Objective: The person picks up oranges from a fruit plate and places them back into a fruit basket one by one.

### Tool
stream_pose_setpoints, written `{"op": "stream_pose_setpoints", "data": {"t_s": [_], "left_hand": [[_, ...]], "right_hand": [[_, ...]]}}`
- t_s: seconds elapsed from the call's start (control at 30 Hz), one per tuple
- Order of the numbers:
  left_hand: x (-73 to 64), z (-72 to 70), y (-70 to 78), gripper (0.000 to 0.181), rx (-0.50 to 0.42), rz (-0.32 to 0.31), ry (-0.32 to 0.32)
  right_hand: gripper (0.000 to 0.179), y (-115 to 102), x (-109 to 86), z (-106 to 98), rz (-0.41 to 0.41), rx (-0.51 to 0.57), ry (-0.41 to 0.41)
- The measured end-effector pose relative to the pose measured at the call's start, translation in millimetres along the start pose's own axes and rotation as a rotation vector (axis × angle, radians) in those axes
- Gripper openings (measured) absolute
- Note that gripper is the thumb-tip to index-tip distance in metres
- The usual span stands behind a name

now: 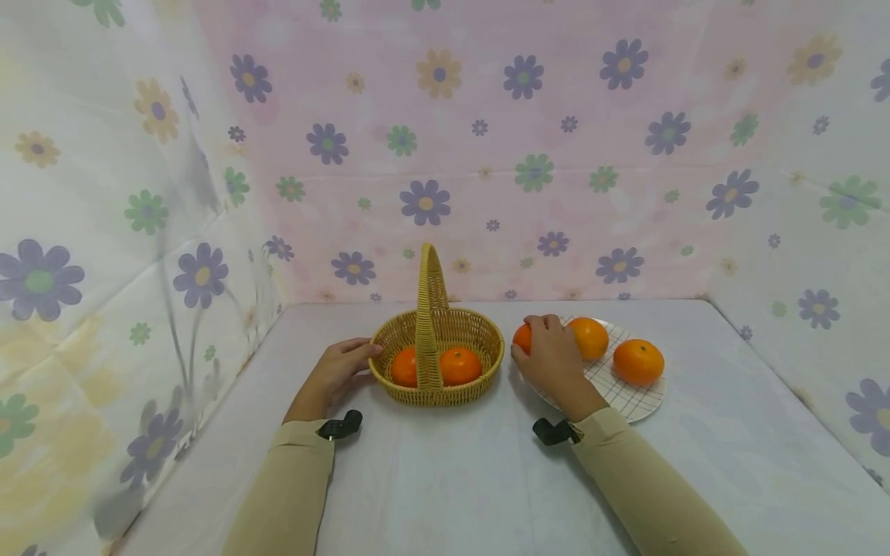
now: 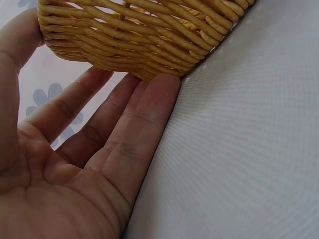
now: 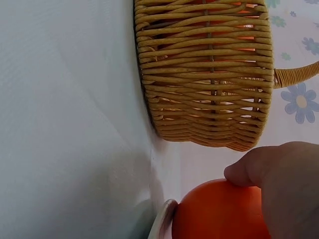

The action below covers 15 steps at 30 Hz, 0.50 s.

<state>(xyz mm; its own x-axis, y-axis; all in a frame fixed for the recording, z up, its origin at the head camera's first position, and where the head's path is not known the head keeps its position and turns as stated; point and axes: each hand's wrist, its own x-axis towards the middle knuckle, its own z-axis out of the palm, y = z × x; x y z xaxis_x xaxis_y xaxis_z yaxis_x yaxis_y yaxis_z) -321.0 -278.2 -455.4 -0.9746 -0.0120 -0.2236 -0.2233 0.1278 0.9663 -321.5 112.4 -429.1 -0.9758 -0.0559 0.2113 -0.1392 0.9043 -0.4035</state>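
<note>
A yellow wicker basket [image 1: 434, 398] with a tall arched handle [image 1: 427, 309] stands on the table; two oranges lie inside, one orange [image 1: 460, 366] right of the handle and another [image 1: 404, 367] partly behind it. My left hand [image 1: 341, 367] holds the basket's left side; in the left wrist view one digit hooks over the rim and the other fingers [image 2: 149, 112] press the outer wall low down. At the left edge of a plate [image 1: 643, 401], my right hand [image 1: 556, 359] grips an orange [image 3: 219, 211], covering most of it in the head view.
Two more oranges sit on the white checked plate, one orange [image 1: 589, 338] beside my right fingers and one [image 1: 638, 362] farther right. A white cloth covers the table [image 1: 445, 479]. Flower-printed curtains [image 1: 487, 154] hang at the back and both sides.
</note>
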Motion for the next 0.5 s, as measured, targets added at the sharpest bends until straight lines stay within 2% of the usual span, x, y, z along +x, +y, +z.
{"op": "stream_pose_setpoints", "data": {"t_s": [0.23,0.33,0.5], "left_hand": [[1.6,-0.4,-0.4,0.060,0.000,0.002,0.000],[1.0,-0.4,-0.3,0.060,0.001,-0.004,0.000],[-0.8,0.6,1.4,0.058,-0.002,-0.006,0.004]], "right_hand": [[0.081,0.4,3.0,0.1,0.031,0.075,-0.010],[0.082,0.2,3.4,-1.5,0.028,0.103,-0.014],[0.080,-0.9,3.8,-4.9,-0.014,0.142,0.048]]}}
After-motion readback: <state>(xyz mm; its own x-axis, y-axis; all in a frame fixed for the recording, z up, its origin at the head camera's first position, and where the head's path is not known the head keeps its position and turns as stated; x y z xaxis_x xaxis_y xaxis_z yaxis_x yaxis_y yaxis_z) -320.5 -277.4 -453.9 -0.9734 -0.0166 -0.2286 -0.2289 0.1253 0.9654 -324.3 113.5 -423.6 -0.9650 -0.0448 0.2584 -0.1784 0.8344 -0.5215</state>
